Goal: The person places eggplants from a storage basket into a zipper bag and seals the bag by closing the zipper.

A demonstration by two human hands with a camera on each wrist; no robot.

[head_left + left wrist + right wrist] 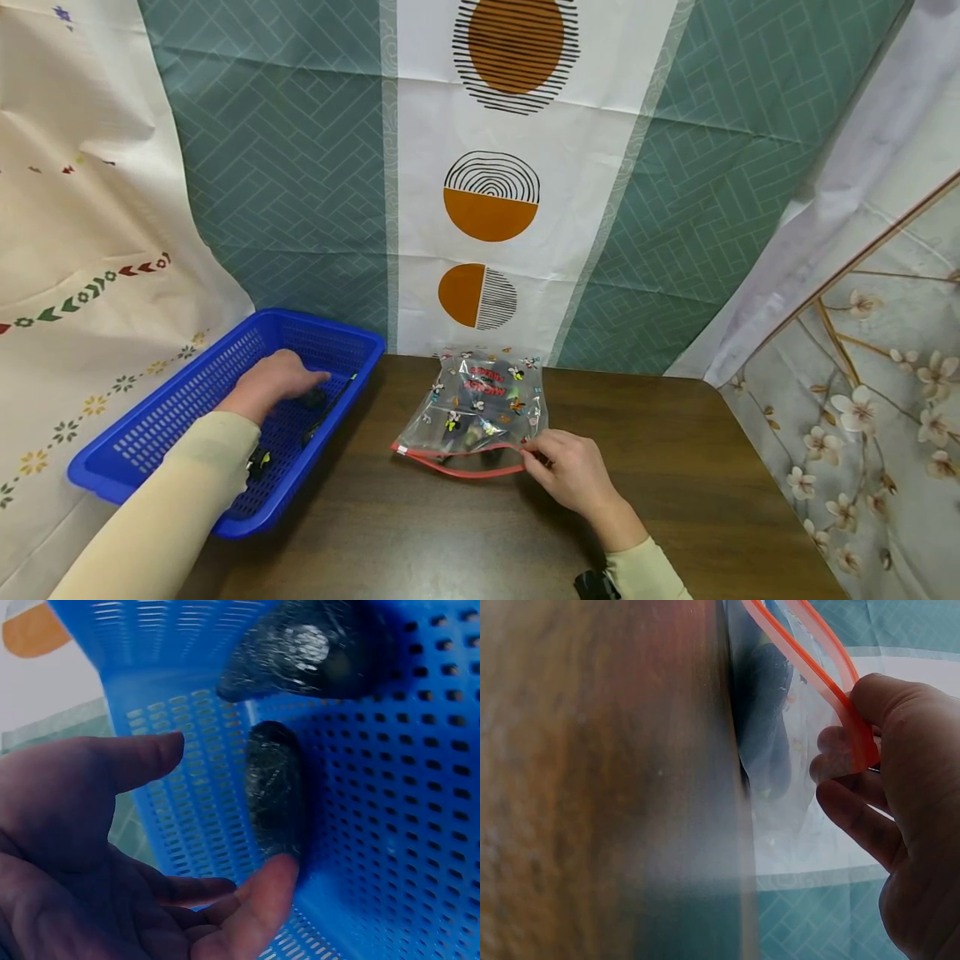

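Note:
My left hand (281, 383) reaches down into a blue plastic basket (348, 321). In the left wrist view its thumb and fingers are spread apart, and one fingertip touches a long dark item wrapped in clear film (271, 791). A second, thicker dark wrapped item (330, 656) lies beside it in the basket; what is inside either wrapping cannot be told. My right hand (573, 471) pinches the red-edged mouth of a clear zip bag (480, 404) printed with cartoon figures. The bag's mouth gapes a little, and dark items (765, 712) show inside it.
A brown wooden table (420, 542) carries the bag, with the basket on its left side. Patterned cloth (315, 167) hangs right behind the table. Flowered fabric (862, 450) borders the right edge, and cream fabric (82, 275) stands along the basket's left.

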